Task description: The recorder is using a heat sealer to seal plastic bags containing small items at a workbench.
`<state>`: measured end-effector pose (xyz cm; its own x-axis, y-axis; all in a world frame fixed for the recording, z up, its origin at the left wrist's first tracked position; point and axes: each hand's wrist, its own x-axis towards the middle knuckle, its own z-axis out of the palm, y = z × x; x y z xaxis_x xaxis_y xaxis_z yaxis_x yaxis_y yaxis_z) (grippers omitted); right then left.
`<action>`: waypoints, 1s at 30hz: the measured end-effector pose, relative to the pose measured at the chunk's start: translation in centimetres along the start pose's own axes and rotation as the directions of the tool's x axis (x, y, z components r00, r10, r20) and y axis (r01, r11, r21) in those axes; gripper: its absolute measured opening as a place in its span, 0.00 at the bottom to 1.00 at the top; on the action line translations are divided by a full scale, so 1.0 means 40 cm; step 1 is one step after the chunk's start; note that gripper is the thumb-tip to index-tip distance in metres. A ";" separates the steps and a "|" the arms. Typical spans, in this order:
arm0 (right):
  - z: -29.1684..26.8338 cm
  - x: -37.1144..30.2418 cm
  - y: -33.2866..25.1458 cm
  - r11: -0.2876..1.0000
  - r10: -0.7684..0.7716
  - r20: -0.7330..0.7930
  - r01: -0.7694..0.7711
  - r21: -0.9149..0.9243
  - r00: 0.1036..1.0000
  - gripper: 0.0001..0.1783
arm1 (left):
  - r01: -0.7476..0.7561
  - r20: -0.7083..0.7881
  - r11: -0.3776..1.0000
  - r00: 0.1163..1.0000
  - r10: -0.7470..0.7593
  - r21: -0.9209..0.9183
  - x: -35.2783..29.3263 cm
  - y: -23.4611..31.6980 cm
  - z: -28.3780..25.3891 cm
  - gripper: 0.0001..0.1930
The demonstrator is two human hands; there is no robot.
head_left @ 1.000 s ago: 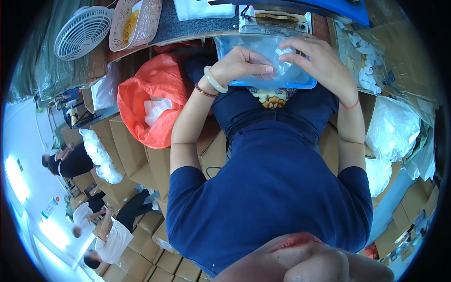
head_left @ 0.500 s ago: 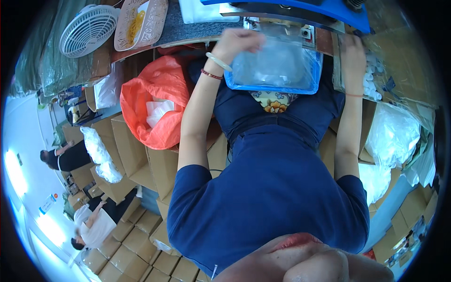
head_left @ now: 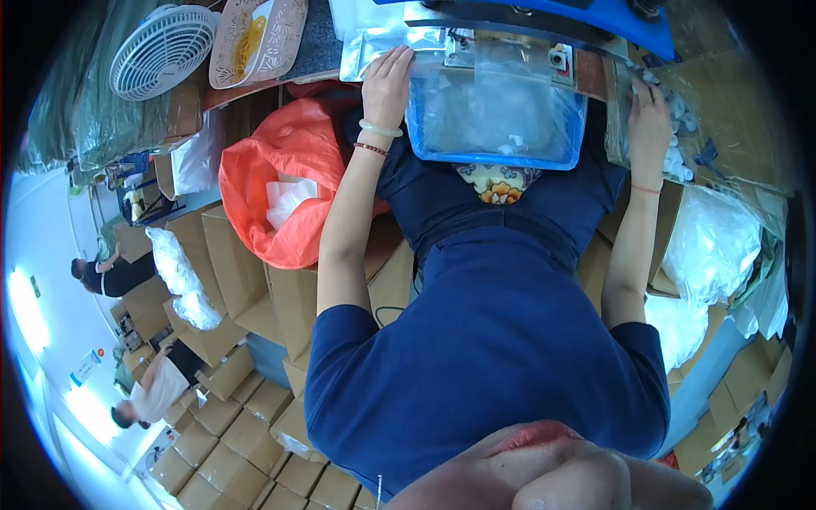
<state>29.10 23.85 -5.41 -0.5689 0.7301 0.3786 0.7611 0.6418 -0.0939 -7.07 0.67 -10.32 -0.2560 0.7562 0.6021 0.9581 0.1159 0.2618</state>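
My left hand [head_left: 388,83] is at the work table's front edge, its fingers closed on the near edge of a shiny clear plastic pouch [head_left: 358,58]. To the right, my right hand [head_left: 648,123] reaches into a cardboard box of small white pieces [head_left: 674,159]. Its fingers are slightly apart, with nothing visible in them. Between my hands, a blue tray [head_left: 493,161] lined with clear plastic sits over my lap. Translucent film or bags [head_left: 510,106] lie in it and reach up to a blue machine [head_left: 544,13] with a metal fixture [head_left: 459,48].
A red sack [head_left: 280,183] with white pieces stands left of my arm. A white fan [head_left: 163,53] and a pink basket [head_left: 289,38] with yellow items sit at the far left. Clear plastic bags [head_left: 710,242] lie at right. Cardboard boxes [head_left: 251,450] and two people are at left.
My left hand has moved left from in front of the machine to the pouch, which now lies nearer the table edge. My right hand has shifted slightly at the box of white pieces.
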 end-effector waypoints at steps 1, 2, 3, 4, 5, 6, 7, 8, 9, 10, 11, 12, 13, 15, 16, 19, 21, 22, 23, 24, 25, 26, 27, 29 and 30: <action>0.002 0.008 -0.004 1.000 -0.007 -0.003 0.007 0.004 1.000 0.15 | 0.004 -0.005 1.000 1.000 -0.003 0.007 0.012 -0.004 0.004 0.13; 0.003 0.016 -0.008 0.993 0.083 -0.015 -0.081 0.084 0.996 0.15 | 0.027 -0.015 1.000 1.000 -0.028 -0.009 0.030 -0.011 0.011 0.11; -0.008 0.015 -0.021 0.972 0.170 -0.009 -0.166 0.163 0.985 0.14 | 0.060 -0.019 0.998 0.998 -0.060 -0.026 0.037 -0.006 0.007 0.10; -0.024 0.010 -0.032 0.974 0.158 -0.001 -0.156 0.167 0.987 0.14 | 0.109 -0.054 0.993 0.992 -0.111 -0.044 0.048 0.000 0.005 0.07; -0.047 0.000 -0.041 0.957 0.131 -0.048 -0.113 0.268 0.990 0.14 | 0.122 -0.054 0.992 0.991 -0.124 -0.037 0.036 0.007 -0.015 0.07; -0.078 0.000 -0.036 0.934 0.120 -0.106 -0.076 0.348 0.987 0.15 | 0.131 -0.066 0.983 0.988 -0.141 -0.130 0.041 0.020 -0.014 0.06; -0.103 0.006 -0.041 0.935 0.118 -0.107 -0.074 0.347 0.987 0.15 | 0.139 -0.076 0.968 0.985 -0.158 -0.209 0.046 0.034 -0.026 0.06; -0.131 0.012 -0.051 0.903 0.110 -0.080 -0.066 0.424 0.991 0.14 | 0.211 -0.080 0.934 0.967 -0.243 -0.287 0.040 0.057 -0.042 0.06; -0.161 -0.005 -0.073 0.865 0.109 -0.047 -0.071 0.496 0.993 0.14 | 0.341 0.009 0.854 0.930 -0.367 -0.392 0.042 0.089 -0.070 0.07; -0.192 -0.031 -0.116 0.866 0.116 -0.035 -0.084 0.493 0.993 0.14 | 0.468 0.117 0.744 0.873 -0.473 -0.476 0.044 0.124 -0.103 0.08; -0.223 -0.042 -0.169 0.766 0.156 0.100 -0.184 0.615 0.983 0.14 | 0.550 0.200 0.651 0.822 -0.533 -0.523 0.056 0.154 -0.122 0.10; -0.213 -0.032 -0.217 0.623 0.143 0.240 -0.275 0.732 0.960 0.14 | 0.585 0.264 0.546 0.788 -0.555 -0.599 0.049 0.164 -0.140 0.10; -0.180 -0.056 -0.239 0.535 0.113 0.303 -0.315 0.784 0.946 0.15 | 0.606 0.351 0.413 0.763 -0.542 -0.680 0.061 0.191 -0.148 0.10; -0.167 -0.063 -0.292 0.496 -0.029 0.369 -0.307 0.812 0.929 0.20 | 0.625 0.413 0.365 0.754 -0.510 -0.690 0.078 0.224 -0.168 0.09; -0.179 -0.043 -0.306 0.496 -0.022 0.369 -0.310 0.811 0.929 0.20 | 0.642 0.468 0.329 0.747 -0.472 -0.693 0.079 0.232 -0.171 0.09; -0.246 0.040 -0.339 0.516 -0.178 -0.018 0.109 0.850 0.984 0.21 | 0.670 0.557 0.248 0.729 -0.397 -0.700 0.083 0.262 -0.175 0.10; -0.268 0.061 -0.373 0.529 -0.176 -0.037 0.126 0.839 0.984 0.20 | 0.678 0.588 0.206 0.722 -0.365 -0.706 0.089 0.284 -0.176 0.10; -0.273 0.069 -0.378 0.536 -0.179 -0.056 0.145 0.832 0.982 0.18 | 0.693 0.614 0.220 0.715 -0.335 -0.687 0.093 0.293 -0.178 0.10; -0.271 0.079 -0.363 0.540 -0.178 -0.058 0.147 0.829 0.982 0.18 | 0.707 0.639 0.235 0.706 -0.306 -0.668 0.099 0.298 -0.176 0.10; -0.264 0.086 -0.345 0.604 -0.316 -0.055 0.245 0.759 0.947 0.17 | 0.706 0.638 0.233 0.706 -0.309 -0.669 0.101 0.296 -0.178 0.10; -0.259 0.093 -0.331 0.645 -0.446 -0.035 0.349 0.680 0.894 0.15 | 0.702 0.663 0.248 0.712 -0.232 -0.668 0.106 0.290 -0.177 0.10; -0.260 0.101 -0.321 0.643 -0.449 -0.035 0.349 0.682 0.893 0.15 | 0.697 0.684 0.263 0.713 -0.153 -0.667 0.109 0.284 -0.175 0.11; -0.263 0.109 -0.316 0.638 -0.517 0.037 0.357 0.683 0.855 0.14 | 0.698 0.686 0.263 0.711 -0.152 -0.666 0.107 0.278 -0.172 0.11; -0.248 0.111 -0.311 0.632 -0.578 0.107 0.360 0.687 0.809 0.14 | 0.835 0.852 0.183 0.523 0.031 -0.519 0.095 0.266 -0.162 0.11; -0.230 0.108 -0.304 0.647 -0.583 0.213 0.290 0.705 0.784 0.15 | 0.833 0.851 0.184 0.524 0.039 -0.522 0.094 0.266 -0.148 0.11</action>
<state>20.25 17.02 5.84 -0.9562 0.2479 0.1558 0.1076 0.7924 -0.6005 1.40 0.93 -0.83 0.0125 0.9487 -0.3158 -0.1040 0.3153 0.9433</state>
